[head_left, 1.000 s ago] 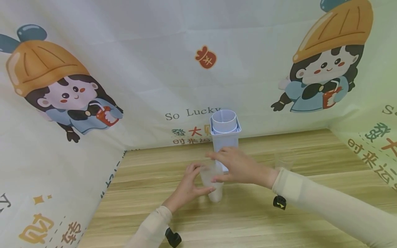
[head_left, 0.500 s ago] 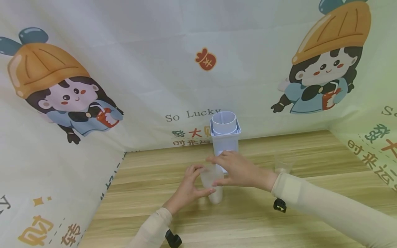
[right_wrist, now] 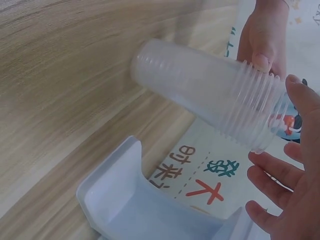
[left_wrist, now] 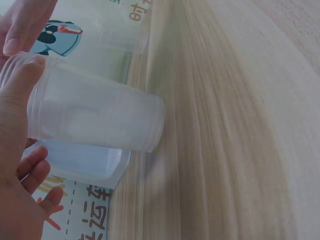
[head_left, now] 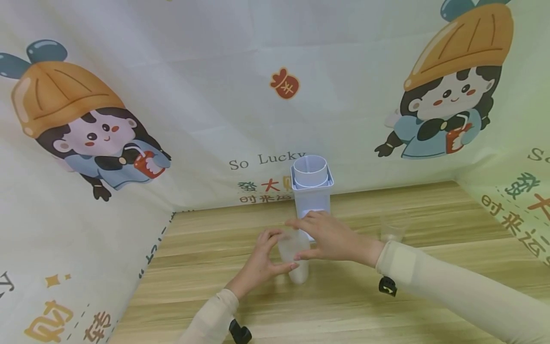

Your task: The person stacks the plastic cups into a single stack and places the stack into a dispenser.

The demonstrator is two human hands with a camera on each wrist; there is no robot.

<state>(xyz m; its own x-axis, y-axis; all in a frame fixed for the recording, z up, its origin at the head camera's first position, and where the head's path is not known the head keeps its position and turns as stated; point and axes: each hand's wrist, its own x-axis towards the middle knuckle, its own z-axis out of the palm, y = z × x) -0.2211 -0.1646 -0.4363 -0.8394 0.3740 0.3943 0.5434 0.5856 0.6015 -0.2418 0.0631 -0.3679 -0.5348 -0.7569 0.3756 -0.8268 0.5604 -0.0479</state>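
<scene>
A stack of nested clear plastic cups (head_left: 299, 274) stands nearly upright over the wooden table, its ribbed rims at the top. My left hand (head_left: 259, 261) grips the upper part, thumb on the near side. From the other side, my right hand (head_left: 333, 240) holds the top rim between thumb and fingers. The right wrist view shows the cup stack (right_wrist: 195, 82) between both hands, several rims layered close together. In the left wrist view, the left thumb lies on the rim end of the stack (left_wrist: 100, 107), partly covering it.
Behind the hands, a pale lavender square holder (head_left: 312, 197) with a round tube in its top stands against the printed cloth backdrop (head_left: 206, 119). One clear cup (head_left: 392, 231) stands on the table (head_left: 206, 282) at the right, behind the right sleeve.
</scene>
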